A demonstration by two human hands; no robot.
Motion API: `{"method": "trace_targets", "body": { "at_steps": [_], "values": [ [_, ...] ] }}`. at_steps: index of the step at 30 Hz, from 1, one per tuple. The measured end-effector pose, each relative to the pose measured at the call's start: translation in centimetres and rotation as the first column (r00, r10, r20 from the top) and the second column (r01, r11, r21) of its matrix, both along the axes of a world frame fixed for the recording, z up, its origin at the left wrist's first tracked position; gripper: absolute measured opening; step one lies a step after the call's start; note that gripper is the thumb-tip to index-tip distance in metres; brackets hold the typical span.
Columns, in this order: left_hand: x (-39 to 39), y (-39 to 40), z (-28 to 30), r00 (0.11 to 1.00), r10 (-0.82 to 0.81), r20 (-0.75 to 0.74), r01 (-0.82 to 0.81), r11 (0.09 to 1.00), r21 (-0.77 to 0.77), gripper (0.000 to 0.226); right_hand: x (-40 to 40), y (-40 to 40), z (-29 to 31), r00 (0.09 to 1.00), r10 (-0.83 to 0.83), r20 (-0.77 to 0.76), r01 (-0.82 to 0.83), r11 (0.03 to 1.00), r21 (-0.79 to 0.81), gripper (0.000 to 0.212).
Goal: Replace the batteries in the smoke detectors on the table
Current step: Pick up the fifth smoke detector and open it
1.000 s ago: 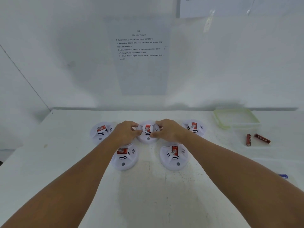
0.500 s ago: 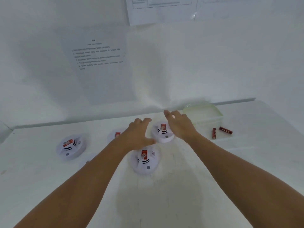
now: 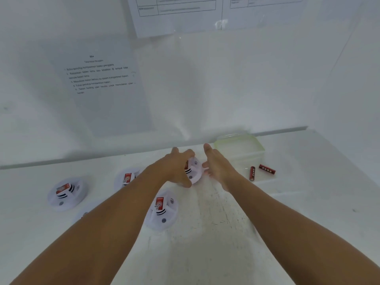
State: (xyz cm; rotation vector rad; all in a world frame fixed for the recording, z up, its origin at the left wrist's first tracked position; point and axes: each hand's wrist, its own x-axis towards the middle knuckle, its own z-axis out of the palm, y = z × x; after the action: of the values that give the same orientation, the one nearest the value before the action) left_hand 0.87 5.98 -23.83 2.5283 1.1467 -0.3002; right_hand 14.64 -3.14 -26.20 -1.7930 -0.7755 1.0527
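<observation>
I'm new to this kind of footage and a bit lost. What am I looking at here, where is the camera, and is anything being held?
There is no machine, only a person's two bare arms. The single camera sits on their head, looking forward and down. On the white table lie several round white smoke detectors; one near detector sits between the arms. The left hand grips the far detector, which looks tilted up; the right hand is beside it with straight fingers, touching its edge. Further right are two red batteries and a clear lidded container. Printed sheets hang on the wall.
</observation>
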Motion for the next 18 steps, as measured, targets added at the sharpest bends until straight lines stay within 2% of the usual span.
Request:
{"method": "trace_targets", "body": {
  "at_steps": [2, 3, 5, 6, 8, 10, 13, 18],
  "values": [
    [-1.0, 0.2, 0.3, 0.963, 0.094, 0.253, -0.079, 0.995, -0.067, 0.096, 0.1, 0.0, 0.5, 0.993, -0.030, -0.112, 0.032, 0.999, 0.015, 0.052],
    [-1.6, 0.2, 0.6, 0.900, 0.166, 0.404, -0.120, 0.983, -0.137, 0.097, 0.1, 0.0, 0.9, 0.983, -0.022, -0.183, 0.025, 1.000, 0.013, 0.048],
    [-2.9, 0.0, 0.9, 0.701, 0.326, 0.634, -0.132, 0.933, -0.334, 0.099, 0.0, 0.2, 1.4, 0.950, 0.054, -0.308, -0.045, 0.998, 0.035, 0.039],
    [-3.5, -0.2, 1.1, 0.621, 0.382, 0.684, -0.108, 0.906, -0.408, 0.100, -0.1, 0.4, 1.7, 0.928, 0.113, -0.354, -0.091, 0.993, 0.079, 0.034],
    [-4.7, -0.4, 1.4, 0.550, 0.425, 0.719, -0.041, 0.874, -0.484, 0.105, -0.6, 0.6, 2.2, 0.891, 0.225, -0.395, -0.157, 0.968, 0.197, 0.031],
    [-5.6, -0.7, 1.7, 0.540, 0.417, 0.731, 0.016, 0.863, -0.504, 0.115, -1.3, 0.9, 2.5, 0.896, 0.310, -0.318, -0.220, 0.932, 0.288, 0.035],
    [-6.6, -1.1, 1.6, 0.579, 0.378, 0.723, 0.035, 0.874, -0.485, 0.128, -2.5, 0.7, 2.7, 0.927, 0.356, -0.119, -0.294, 0.886, 0.359, 0.034],
    [-8.4, -1.2, 0.7, 0.612, 0.288, 0.737, -0.037, 0.941, -0.337, 0.106, -3.7, 0.5, 2.9, 0.894, 0.403, 0.194, -0.447, 0.832, 0.328, 0.047]
  ]
}}
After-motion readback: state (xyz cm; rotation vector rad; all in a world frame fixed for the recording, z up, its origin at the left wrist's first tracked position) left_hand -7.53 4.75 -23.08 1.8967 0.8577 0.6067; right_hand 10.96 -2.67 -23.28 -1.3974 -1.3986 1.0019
